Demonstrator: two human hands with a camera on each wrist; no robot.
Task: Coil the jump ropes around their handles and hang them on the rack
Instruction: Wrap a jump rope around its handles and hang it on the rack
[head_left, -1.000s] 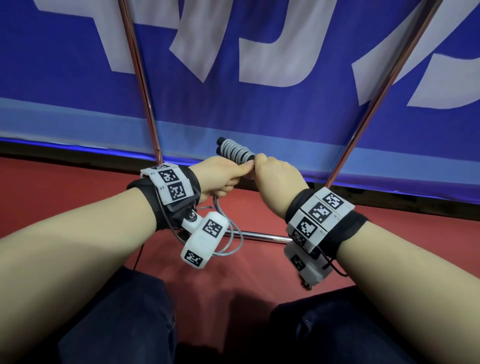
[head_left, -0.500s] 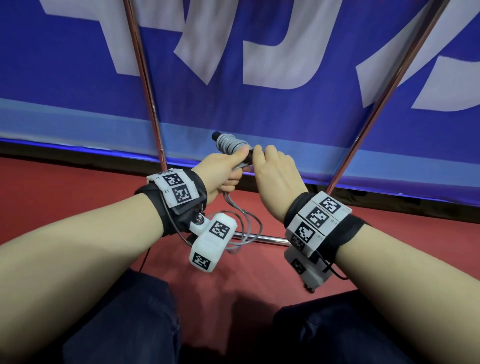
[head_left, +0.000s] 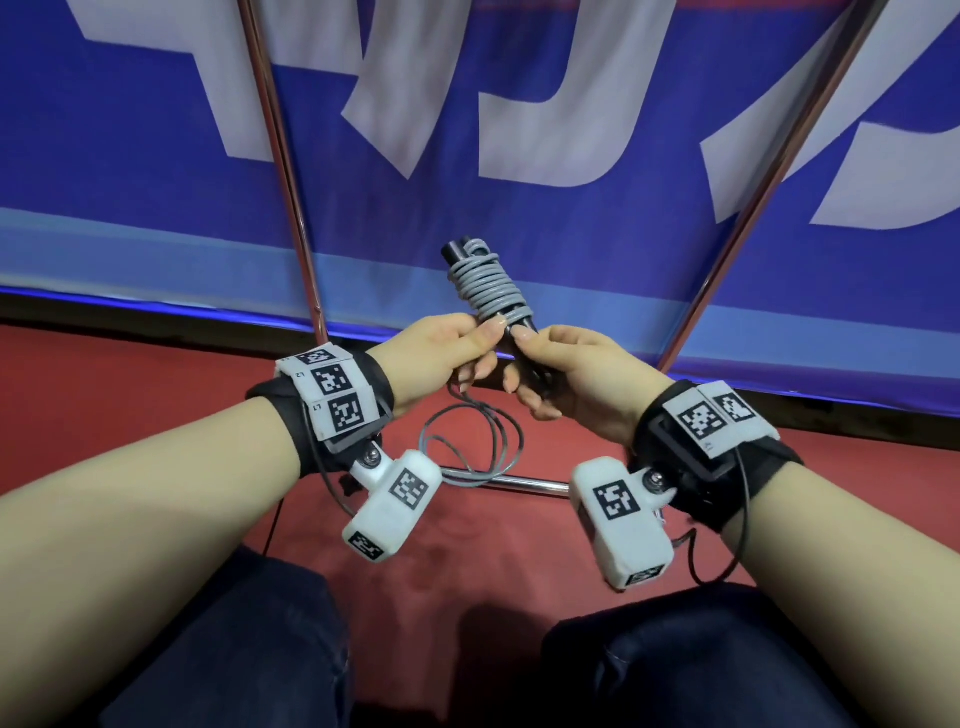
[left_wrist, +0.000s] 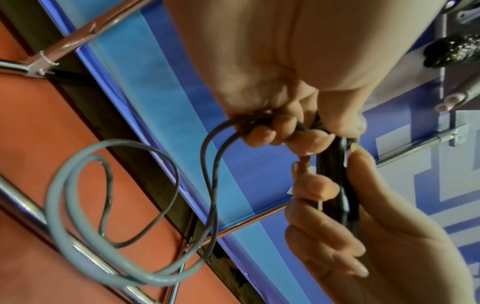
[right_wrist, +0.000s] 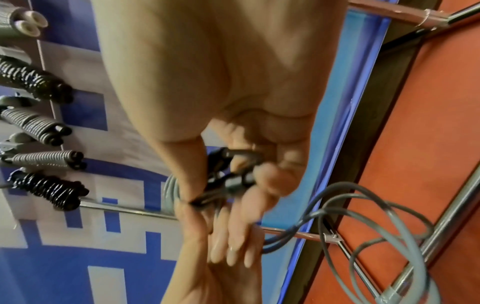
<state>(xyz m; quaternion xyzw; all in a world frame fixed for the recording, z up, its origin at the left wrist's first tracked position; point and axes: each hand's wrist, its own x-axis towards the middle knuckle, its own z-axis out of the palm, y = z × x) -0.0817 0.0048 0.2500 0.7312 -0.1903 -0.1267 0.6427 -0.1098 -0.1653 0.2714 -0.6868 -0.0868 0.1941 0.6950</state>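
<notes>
The handles (head_left: 519, 332) are two black grips held side by side, long axis tilted up and away from the person, leaning slightly left in the head view. Grey rope (head_left: 488, 291) is wound in tight turns around their upper half. The bare lower half sits between the two hands.

The right hand (head_left: 566, 379) clenches the lower end of the handles, thumb on top, fingers curled beneath. The left hand (head_left: 441, 358) pinches the rope at the lowest turn, just beside the right thumb, and its fingers are curled round the strand. In the left wrist view, the rope (left_wrist: 207, 164) passes through that hand (left_wrist: 272, 92).

The unwound slack (head_left: 478, 447) hangs below both hands in several loose loops that reach down to the floor bar (head_left: 519, 486) of the rack. Judged from this, coiling is partly complete.

Key relation: the free strand leaves the bundle on the left side, so the left hand is nearer to feed the next turn, while the right hand holds the axis steady. Further turns would progress down the handles toward the right hand.

The right wrist view shows coiled ropes (right_wrist: 44, 160) already hung in a row on the rack (right_wrist: 124, 208). The rack uprights (head_left: 291, 208) stand beyond the hands, in front of a blue banner (head_left: 571, 234).
</notes>
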